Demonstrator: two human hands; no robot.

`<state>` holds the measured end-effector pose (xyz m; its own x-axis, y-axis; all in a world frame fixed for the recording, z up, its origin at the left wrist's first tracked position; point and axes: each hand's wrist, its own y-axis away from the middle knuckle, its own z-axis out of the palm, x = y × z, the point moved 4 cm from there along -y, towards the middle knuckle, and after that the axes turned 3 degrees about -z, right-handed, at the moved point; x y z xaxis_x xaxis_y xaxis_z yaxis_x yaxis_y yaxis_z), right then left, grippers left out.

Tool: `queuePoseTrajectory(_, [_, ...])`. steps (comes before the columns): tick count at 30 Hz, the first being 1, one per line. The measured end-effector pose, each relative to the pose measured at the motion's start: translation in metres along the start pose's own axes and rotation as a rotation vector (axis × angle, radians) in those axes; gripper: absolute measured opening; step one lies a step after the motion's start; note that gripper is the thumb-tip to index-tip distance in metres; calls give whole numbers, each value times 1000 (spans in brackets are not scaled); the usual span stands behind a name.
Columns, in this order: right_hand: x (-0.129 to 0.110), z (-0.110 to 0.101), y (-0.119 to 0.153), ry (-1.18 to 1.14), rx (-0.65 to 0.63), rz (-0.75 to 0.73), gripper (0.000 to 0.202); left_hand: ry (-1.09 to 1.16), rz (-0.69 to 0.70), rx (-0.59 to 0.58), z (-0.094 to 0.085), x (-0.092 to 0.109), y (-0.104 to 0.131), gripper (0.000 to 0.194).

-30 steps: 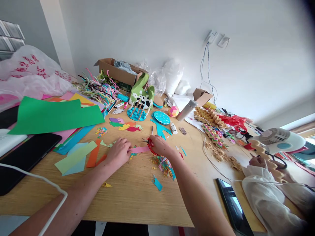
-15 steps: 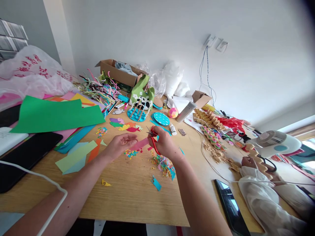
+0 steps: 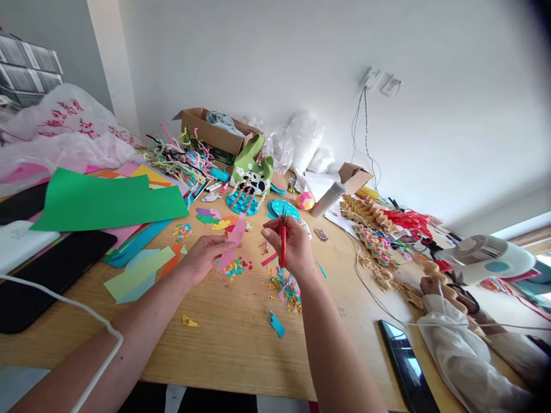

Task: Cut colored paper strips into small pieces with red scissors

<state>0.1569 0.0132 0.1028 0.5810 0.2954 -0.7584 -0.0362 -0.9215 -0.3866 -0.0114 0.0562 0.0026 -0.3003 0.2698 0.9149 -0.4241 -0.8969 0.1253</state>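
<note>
My left hand [image 3: 205, 256] pinches a pink paper strip [image 3: 235, 240], which stands tilted up between thumb and fingers. To its right, my right hand [image 3: 294, 245] is closed round red-handled scissors [image 3: 283, 244], blades pointing away from me and apart from the strip. Small coloured paper dots [image 3: 236, 268] lie on the table below the strip. A heap of paper scraps [image 3: 287, 289] sits under my right wrist. Just beyond my left hand are colourful paper fish [image 3: 215, 218], partly covered by the strip. A round blue piece with white marks [image 3: 283, 209] lies behind the scissors.
Green paper [image 3: 112, 201] covers other sheets at left, beside a black tablet-like slab [image 3: 55, 281]. A grey bottle [image 3: 329, 199], a phone [image 3: 407, 364] and a white fan [image 3: 486, 256] are at right. Another person's hand [image 3: 433, 285] holds a wooden-looking piece. A white cable crosses my left forearm.
The scissors have moved right, away from the pink strip, and their blades now point forward. My left hand has turned the strip more upright. The view has shifted slightly.
</note>
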Motion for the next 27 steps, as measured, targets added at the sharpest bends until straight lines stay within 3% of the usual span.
queuePoseTrajectory(6, [28,32,27,-214,-46,223,39,80,32,59,-1,2,-2,27])
queuePoseTrajectory(12, [38,78,40,-420,-142,275,32,175,29,20,4,1,0,25])
queuePoseTrajectory(21, [42,67,42,-395,-74,317,30,-16,48,38,0,-2,-2,18])
queuePoseTrajectory(27, [45,71,52,-343,-219,351,46,62,73,245,-13,0,-5,21])
